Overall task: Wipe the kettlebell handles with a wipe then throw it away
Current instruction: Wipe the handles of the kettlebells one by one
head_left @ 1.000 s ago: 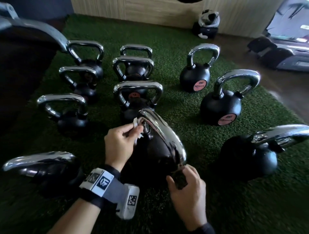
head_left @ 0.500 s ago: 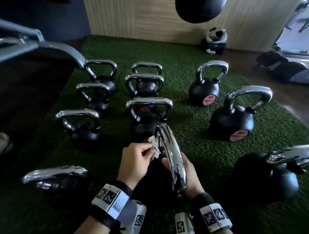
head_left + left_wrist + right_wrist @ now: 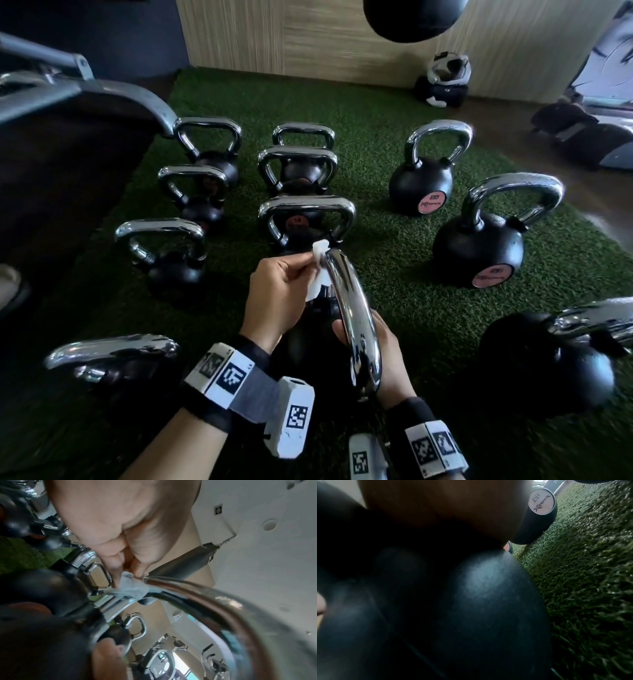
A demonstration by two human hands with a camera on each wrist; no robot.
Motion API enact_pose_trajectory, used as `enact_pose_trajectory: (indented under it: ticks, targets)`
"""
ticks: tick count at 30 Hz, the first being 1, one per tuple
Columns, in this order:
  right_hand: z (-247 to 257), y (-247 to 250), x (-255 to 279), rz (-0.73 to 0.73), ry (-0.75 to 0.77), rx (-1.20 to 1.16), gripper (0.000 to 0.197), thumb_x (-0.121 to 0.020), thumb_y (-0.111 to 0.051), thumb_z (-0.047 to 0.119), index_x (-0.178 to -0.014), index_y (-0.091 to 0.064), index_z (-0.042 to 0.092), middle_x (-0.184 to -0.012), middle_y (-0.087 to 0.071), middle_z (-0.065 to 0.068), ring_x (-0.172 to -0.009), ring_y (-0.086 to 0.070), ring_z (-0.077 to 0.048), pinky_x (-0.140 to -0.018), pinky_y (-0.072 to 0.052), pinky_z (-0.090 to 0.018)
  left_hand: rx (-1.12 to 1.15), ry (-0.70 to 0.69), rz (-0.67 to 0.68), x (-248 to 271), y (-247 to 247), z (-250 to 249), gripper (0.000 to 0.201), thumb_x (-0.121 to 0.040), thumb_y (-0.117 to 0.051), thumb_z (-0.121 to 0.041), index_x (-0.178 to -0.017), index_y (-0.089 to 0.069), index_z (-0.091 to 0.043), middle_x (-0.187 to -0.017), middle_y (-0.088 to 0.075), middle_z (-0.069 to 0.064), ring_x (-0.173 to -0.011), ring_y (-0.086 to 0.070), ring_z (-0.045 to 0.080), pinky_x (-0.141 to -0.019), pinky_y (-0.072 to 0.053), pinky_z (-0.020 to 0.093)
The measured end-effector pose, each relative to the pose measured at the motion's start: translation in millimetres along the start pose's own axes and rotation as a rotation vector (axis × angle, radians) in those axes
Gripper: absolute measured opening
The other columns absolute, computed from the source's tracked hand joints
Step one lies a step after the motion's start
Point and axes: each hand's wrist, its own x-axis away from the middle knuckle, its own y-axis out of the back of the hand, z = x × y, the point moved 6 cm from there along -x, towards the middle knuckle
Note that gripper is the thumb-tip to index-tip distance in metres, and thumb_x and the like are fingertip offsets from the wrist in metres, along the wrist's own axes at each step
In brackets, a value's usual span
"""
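The nearest kettlebell has a black body (image 3: 471, 601) and a chrome handle (image 3: 352, 318) that runs away from me. My left hand (image 3: 310, 260) pinches a small white wipe (image 3: 318, 270) against the handle's far end. In the left wrist view the fingertips (image 3: 120, 566) squeeze the crumpled wipe (image 3: 132, 586) onto the chrome bar (image 3: 205, 601). My right hand (image 3: 387, 346) lies on the black body beneath the handle, which hides most of its fingers. Its palm (image 3: 445, 507) rests against the ball.
Several other chrome-handled kettlebells stand on the green turf (image 3: 394, 274): rows ahead (image 3: 301, 171), two with pink labels at right (image 3: 479, 246), one close on each side (image 3: 102, 356). A dark bench frame (image 3: 68, 120) fills the left. A black bag (image 3: 411, 20) hangs overhead.
My right hand moved from the near foot of the handle to the body under the handle. My left hand slid the wipe up to the handle's far top corner.
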Motion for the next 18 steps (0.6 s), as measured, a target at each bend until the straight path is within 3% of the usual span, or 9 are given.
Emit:
enact_pose_trajectory:
  ticks: [3, 7, 11, 14, 18]
  targets:
    - [0, -2, 1, 0.019, -0.022, -0.031, 0.036, -0.084, -0.065, 0.041, -0.113, -0.066, 0.062, -0.133, -0.068, -0.003, -0.126, -0.063, -0.024, -0.108, -0.05, -0.052, 0.087, -0.063, -0.059, 20, 4, -14, 0.022, -0.093, -0.074, -0.012, -0.115, -0.079, -0.015, -0.109, -0.079, -0.008, -0.106, -0.074, 0.008, -0.1, -0.058, 0.041]
    - [-1, 2, 0, -0.015, 0.01, 0.028, 0.035, -0.084, -0.075, 0.036, -0.118, -0.068, 0.042, -0.118, -0.073, 0.005, -0.114, -0.069, -0.012, -0.101, -0.055, -0.049, 0.005, -0.165, -0.12, 60, 2, -39, 0.023, -0.092, -0.076, -0.015, -0.115, -0.078, -0.015, -0.111, -0.077, -0.013, -0.107, -0.071, -0.003, -0.099, -0.058, 0.029]
    - [-1, 2, 1, -0.003, 0.012, 0.024, 0.035, -0.085, -0.075, 0.035, -0.119, -0.068, 0.041, -0.118, -0.073, 0.006, -0.113, -0.069, -0.011, -0.1, -0.055, -0.05, 0.09, -0.123, -0.146, 56, 4, -37, 0.024, -0.09, -0.078, -0.017, -0.114, -0.078, -0.015, -0.11, -0.078, -0.011, -0.107, -0.071, -0.002, -0.101, -0.057, 0.033]
    - [5, 2, 3, 0.008, 0.017, 0.007, 0.035, -0.08, -0.068, 0.048, -0.114, -0.07, 0.041, -0.118, -0.073, 0.005, -0.113, -0.068, -0.012, -0.101, -0.054, -0.049, 0.045, -0.171, -0.203, 74, -2, -39, 0.025, -0.091, -0.076, -0.019, -0.116, -0.077, -0.013, -0.111, -0.077, -0.009, -0.104, -0.072, -0.002, -0.096, -0.059, 0.031]
    - [10, 1, 5, 0.04, -0.017, -0.069, 0.039, -0.076, -0.063, 0.062, -0.105, -0.07, 0.037, -0.114, -0.072, -0.001, -0.104, -0.067, -0.016, -0.099, -0.054, -0.056, 0.132, -0.221, -0.249, 119, -15, -37, 0.026, -0.091, -0.076, -0.015, -0.116, -0.076, -0.022, -0.106, -0.079, -0.014, -0.095, -0.077, 0.006, -0.084, -0.063, 0.027]
